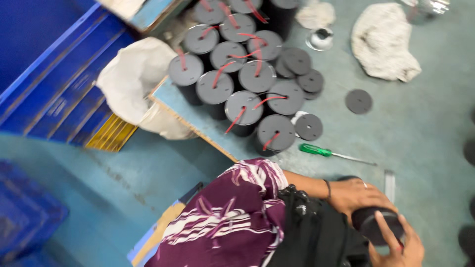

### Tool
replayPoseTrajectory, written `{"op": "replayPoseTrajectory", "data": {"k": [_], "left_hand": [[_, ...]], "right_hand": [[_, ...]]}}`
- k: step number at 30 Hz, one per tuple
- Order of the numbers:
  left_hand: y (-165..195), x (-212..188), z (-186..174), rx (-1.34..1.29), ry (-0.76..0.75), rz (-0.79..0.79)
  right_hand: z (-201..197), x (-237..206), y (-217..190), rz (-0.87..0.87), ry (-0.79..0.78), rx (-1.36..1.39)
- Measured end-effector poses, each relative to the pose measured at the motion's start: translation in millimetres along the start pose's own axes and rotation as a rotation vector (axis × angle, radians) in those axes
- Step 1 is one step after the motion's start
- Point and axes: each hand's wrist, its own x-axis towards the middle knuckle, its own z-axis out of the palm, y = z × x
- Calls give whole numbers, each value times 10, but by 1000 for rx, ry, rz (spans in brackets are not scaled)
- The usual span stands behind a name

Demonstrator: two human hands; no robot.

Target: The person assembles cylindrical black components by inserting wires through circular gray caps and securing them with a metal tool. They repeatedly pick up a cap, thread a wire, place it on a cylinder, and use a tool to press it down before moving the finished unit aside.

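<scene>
Head view: downward look at a teal worktop [425,128], slightly blurred by motion.
Left hand [358,195]: fingers curled over the top and near side of a black cylindrical canister [378,225], gripping it; a thin dark band sits at the wrist.
Right hand [398,247]: at the bottom edge of the frame, fingers wrapped up the front of the same black cylindrical canister, pressing it from the opposite side.
Held item position: lower right of the frame, between both hands, just beside the worktop's near edge; whether its base touches the worktop cannot be told.
Sleeve: purple fabric with white streaks [232,217] covers the upper arm at bottom centre, with a black strap or bag [316,237] beside it.
Canister group: a cluster of black upright cylinders with grey round lids and red wires [237,74] stands on the worktop at upper centre, packed touching one another.
Loose lids: grey flat discs [358,101] lie to the right of the cluster, some stacked, 1 apart.
Tool: a green-handled screwdriver [329,154] lies flat between the cluster and the hands.
Cloth: a crumpled off-white rag [383,42] lies at upper right.
Sack: a white bag [133,81] hangs at the worktop's left edge.
Crates: blue plastic bins [54,84] stand at left.
</scene>
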Motion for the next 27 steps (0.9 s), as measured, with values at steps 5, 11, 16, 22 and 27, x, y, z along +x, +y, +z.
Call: {"op": "replayPoseTrajectory", "data": {"k": [5,11,16,22,27], "left_hand": [[48,-47,59,43,24,-80],[92,-102,82,92,49,-92],[150,-18,-26,63,22,-71],[239,162,-214,-194,-44,67],[386,239,-116,-130,-60,47]], "right_hand": [[379,-150,675,-117,-131,17],[355,-155,656,-145,-91,70],[-155,-41,-138,124,6,69],[-788,209,-756,164,-79,123],[-969,124,-782,287,-171,330]]}}
